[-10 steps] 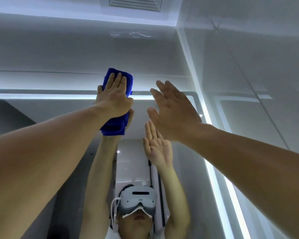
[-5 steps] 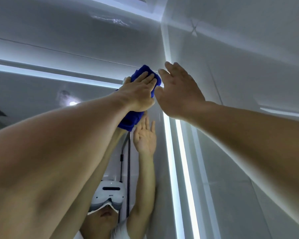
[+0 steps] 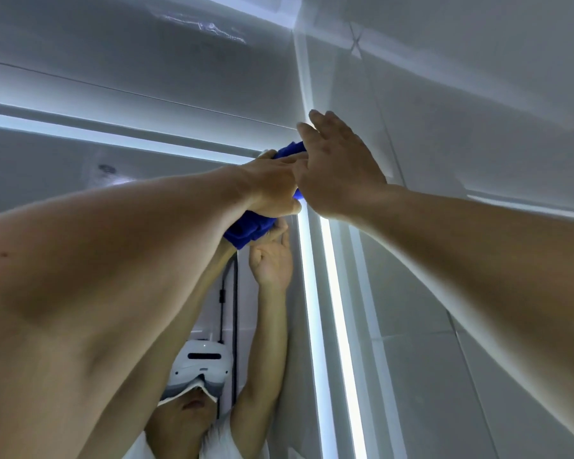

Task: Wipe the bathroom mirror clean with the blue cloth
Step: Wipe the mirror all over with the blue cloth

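The mirror [image 3: 80, 173] fills the left of the view, with lit strips along its top and right edges. My left hand [image 3: 272, 187] presses a folded blue cloth [image 3: 251, 228] flat against the glass at the mirror's top right corner. The cloth shows above and below the hand. My right hand [image 3: 335, 170] is raised with straight fingers just right of the left hand, partly overlapping it, over the corner where mirror and side wall meet. It holds nothing. The mirror reflects both raised arms and a person wearing a white headset.
A glossy grey tiled wall [image 3: 478, 94] rises on the right, close to my right arm. The bright vertical light strip [image 3: 338, 326] runs down the mirror's right edge. Above the mirror is a pale wall band and the ceiling [image 3: 146, 44].
My left hand has slid the cloth rightward along the mirror's top edge into the right corner. My right hand moved right with it and now overlaps the left hand. The view turned right.
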{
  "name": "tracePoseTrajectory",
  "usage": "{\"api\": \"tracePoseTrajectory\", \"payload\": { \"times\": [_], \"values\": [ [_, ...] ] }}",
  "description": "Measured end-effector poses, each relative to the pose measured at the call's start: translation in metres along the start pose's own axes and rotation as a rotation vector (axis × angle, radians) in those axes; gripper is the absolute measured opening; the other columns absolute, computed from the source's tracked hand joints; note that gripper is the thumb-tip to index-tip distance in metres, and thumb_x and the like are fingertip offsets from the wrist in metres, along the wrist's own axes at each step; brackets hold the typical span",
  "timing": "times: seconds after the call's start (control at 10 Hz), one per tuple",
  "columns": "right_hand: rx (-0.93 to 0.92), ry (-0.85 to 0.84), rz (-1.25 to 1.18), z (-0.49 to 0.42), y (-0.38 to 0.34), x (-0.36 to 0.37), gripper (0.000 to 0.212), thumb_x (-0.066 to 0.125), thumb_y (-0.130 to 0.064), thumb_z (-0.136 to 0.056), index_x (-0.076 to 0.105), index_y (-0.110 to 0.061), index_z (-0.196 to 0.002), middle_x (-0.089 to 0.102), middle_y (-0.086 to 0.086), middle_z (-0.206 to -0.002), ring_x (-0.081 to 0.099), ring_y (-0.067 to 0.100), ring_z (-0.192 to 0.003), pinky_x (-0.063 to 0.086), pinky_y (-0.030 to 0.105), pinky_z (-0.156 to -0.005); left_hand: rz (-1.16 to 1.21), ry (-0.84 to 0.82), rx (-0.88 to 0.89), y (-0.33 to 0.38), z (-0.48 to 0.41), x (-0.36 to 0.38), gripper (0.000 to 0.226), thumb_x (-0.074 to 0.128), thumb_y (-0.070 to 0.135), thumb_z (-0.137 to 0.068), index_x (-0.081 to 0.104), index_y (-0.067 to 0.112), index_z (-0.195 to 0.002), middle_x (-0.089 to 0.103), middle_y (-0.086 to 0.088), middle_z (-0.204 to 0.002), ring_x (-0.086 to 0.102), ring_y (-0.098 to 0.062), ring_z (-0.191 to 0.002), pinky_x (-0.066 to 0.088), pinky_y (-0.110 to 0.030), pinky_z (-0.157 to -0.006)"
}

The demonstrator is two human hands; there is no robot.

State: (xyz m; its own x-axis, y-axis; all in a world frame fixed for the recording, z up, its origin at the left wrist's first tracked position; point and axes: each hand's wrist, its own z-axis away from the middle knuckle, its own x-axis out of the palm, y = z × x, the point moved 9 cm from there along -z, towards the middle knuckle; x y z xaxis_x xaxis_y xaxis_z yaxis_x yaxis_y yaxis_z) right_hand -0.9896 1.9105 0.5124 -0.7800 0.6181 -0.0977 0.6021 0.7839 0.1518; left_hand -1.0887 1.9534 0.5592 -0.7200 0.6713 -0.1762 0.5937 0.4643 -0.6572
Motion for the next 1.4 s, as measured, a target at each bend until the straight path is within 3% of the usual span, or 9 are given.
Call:
{"api": "tracePoseTrajectory", "payload": {
  "times": [0.1, 0.2, 0.3, 0.4, 0.6, 0.7, 1.1, 1.3, 1.4],
  "values": [
    [0.000, 0.013, 0.012, 0.003, 0.001, -0.004, 0.054, 0.031, -0.022, -0.099, 0.022, -0.013, -0.151, 0.010, 0.002, -0.161, 0.003, 0.018, -0.148, 0.012, 0.035, -0.116, 0.128, 0.050, 0.089, 0.017, 0.029, -0.014, 0.030, 0.055, 0.024, -0.084, 0.060, 0.010, -0.110, 0.055, -0.018, -0.130, 0.037, -0.030, -0.124, 0.023, -0.040, -0.102],
    [0.034, 0.013, 0.059, 0.005, 0.010, -0.008, 0.055, 0.032, -0.023, -0.099, 0.020, -0.012, -0.151, 0.009, 0.004, -0.162, 0.003, 0.019, -0.148, 0.013, 0.037, -0.116, 0.213, 0.137, 0.200, 0.029, 0.039, -0.023, 0.034, 0.056, 0.018, -0.082, 0.057, 0.025, -0.115, 0.043, 0.004, -0.142, 0.022, -0.011, -0.118, 0.015, -0.023, -0.080],
    [0.067, 0.019, 0.101, 0.009, 0.019, -0.015, 0.054, 0.033, -0.023, -0.099, 0.022, -0.009, -0.150, 0.011, 0.005, -0.161, 0.007, 0.020, -0.148, 0.015, 0.037, -0.115, 0.117, -0.044, 0.189, 0.033, 0.046, -0.004, 0.067, 0.046, 0.024, -0.087, 0.026, 0.037, -0.150, 0.014, 0.024, -0.158, 0.010, 0.000, -0.139, 0.015, -0.028, -0.110],
    [0.041, -0.007, 0.087, 0.014, 0.018, -0.020, 0.055, 0.034, -0.021, -0.099, 0.021, -0.008, -0.151, 0.011, 0.006, -0.161, 0.007, 0.020, -0.148, 0.014, 0.036, -0.117, 0.101, -0.105, 0.186, 0.042, 0.058, 0.004, 0.078, 0.045, 0.028, -0.088, 0.007, 0.038, -0.155, 0.001, 0.023, -0.162, 0.001, 0.000, -0.145, 0.004, -0.032, -0.117],
    [0.036, -0.071, 0.124, 0.031, 0.017, -0.023, 0.057, 0.032, -0.021, -0.099, 0.017, -0.009, -0.153, 0.009, 0.006, -0.162, 0.004, 0.020, -0.148, 0.010, 0.036, -0.119, 0.055, -0.068, 0.276, 0.064, 0.086, 0.013, 0.071, 0.043, 0.031, -0.091, 0.012, 0.032, -0.155, 0.012, 0.019, -0.161, 0.011, -0.007, -0.146, 0.009, -0.037, -0.119],
    [0.013, -0.103, 0.161, 0.045, 0.015, -0.021, 0.058, 0.032, -0.021, -0.099, 0.016, -0.009, -0.153, 0.008, 0.006, -0.162, 0.004, 0.020, -0.148, 0.009, 0.037, -0.119, 0.015, -0.068, 0.328, 0.074, 0.104, 0.022, 0.067, 0.040, 0.033, -0.093, 0.013, 0.031, -0.154, 0.016, 0.017, -0.161, 0.007, -0.008, -0.148, 0.010, -0.040, -0.120],
    [-0.032, -0.253, 0.273, 0.102, 0.004, -0.019, 0.058, 0.029, -0.020, -0.099, 0.011, -0.010, -0.154, 0.002, 0.004, -0.163, -0.002, 0.017, -0.149, 0.004, 0.035, -0.119, 0.008, -0.128, 0.384, 0.126, 0.190, 0.035, 0.065, 0.033, 0.032, -0.097, 0.004, 0.029, -0.156, -0.001, 0.012, -0.164, -0.007, -0.012, -0.151, 0.007, -0.048, -0.120],
    [-0.003, -0.311, 0.259, 0.131, 0.001, -0.017, 0.059, 0.028, -0.022, -0.100, 0.008, -0.012, -0.155, -0.002, 0.002, -0.163, -0.005, 0.015, -0.149, 0.000, 0.034, -0.119, 0.036, -0.214, 0.403, 0.167, 0.240, 0.051, 0.067, 0.034, 0.031, -0.101, -0.002, 0.020, -0.156, -0.010, 0.005, -0.164, -0.012, -0.020, -0.151, -0.009, -0.044, -0.119],
    [0.024, -0.357, 0.227, 0.147, -0.002, -0.013, 0.060, 0.028, -0.023, -0.099, 0.007, -0.014, -0.155, -0.003, 0.000, -0.163, -0.007, 0.014, -0.148, -0.001, 0.034, -0.119, 0.059, -0.240, 0.433, 0.193, 0.273, 0.057, 0.067, 0.030, 0.032, -0.103, -0.010, 0.022, -0.156, -0.017, 0.004, -0.163, -0.020, -0.020, -0.149, 0.000, -0.048, -0.121]
  ]
}}
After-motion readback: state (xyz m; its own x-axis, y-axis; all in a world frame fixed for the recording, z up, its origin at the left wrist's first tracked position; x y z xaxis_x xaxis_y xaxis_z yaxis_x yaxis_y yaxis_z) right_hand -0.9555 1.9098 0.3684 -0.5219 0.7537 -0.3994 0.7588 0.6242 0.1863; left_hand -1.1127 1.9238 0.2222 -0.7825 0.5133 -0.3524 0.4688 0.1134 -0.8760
